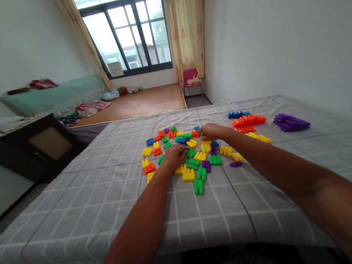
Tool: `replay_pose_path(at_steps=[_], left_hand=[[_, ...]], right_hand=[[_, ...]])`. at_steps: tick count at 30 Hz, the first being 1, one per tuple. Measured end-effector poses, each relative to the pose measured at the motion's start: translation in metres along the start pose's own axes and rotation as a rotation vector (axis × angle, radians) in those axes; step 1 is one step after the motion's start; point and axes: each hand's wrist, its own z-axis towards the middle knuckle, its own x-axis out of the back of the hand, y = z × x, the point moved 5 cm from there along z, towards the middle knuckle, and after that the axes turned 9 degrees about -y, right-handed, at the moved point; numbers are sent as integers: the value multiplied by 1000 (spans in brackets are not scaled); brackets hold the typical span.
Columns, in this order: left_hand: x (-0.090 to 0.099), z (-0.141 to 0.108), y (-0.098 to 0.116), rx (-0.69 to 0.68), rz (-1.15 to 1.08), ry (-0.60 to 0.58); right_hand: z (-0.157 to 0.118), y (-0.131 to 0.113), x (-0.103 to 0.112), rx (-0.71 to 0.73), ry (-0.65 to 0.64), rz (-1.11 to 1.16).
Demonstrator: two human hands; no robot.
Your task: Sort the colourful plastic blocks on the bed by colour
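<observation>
Many small plastic pieces in green, yellow, orange, blue and purple lie scattered over the checked cloth. My left hand (175,156) rests low over the left middle of this spread, near a green piece (193,164) and a yellow piece (188,175); what its fingers touch is hidden. At the back right of the spread is my right hand (210,132), fingers bent down beside an orange piece (195,134) and above a yellow piece (206,146). Its fingertips are too small to make out. Sorted stacks lie further right: blue (238,114), orange (249,120), purple (290,121) and yellow (259,138).
The grey checked cloth (107,201) covers the table. Beyond it stand a bed (149,101) and a pink chair (191,78) with a plush toy. A dark cabinet (41,145) is at the left, and a white wall (280,36) runs along the right.
</observation>
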Motion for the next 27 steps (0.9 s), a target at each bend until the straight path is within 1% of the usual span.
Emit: replay_pose_path(at_steps=[2,5,8,11,13,19,20,22,24,25,27], left_hand=[[1,-1,1,0,-12,2],[2,-1,2,7,-22,1],[2,0,3,21,-30,-2],[2,1,3,32,-29,6],[2,1,3,38,-22,12],[-1,0,-5,36,-8,1],[-2,-1,-6,33,-9,-1],[-2,-1,-7,27,-13,-3],[-2,-1,-8,27,-19,-6],[-2,-1,-7,30,-22,-6],[-1,0,-7,39,-30,-3]], right_hand=[[-8,11,1,-13,3,58],[-21,27,1,-19,42,147],[-35,34,-5,27,52,245],[-45,31,-10,99,81,296],[-47,27,-14,121,93,294],[-41,17,-23,92,21,273],[-42,15,-23,88,26,264],[-48,14,-17,85,76,255],[-60,23,-7,61,162,294],[-68,33,-1,33,207,339],[-89,62,8,-46,292,463]])
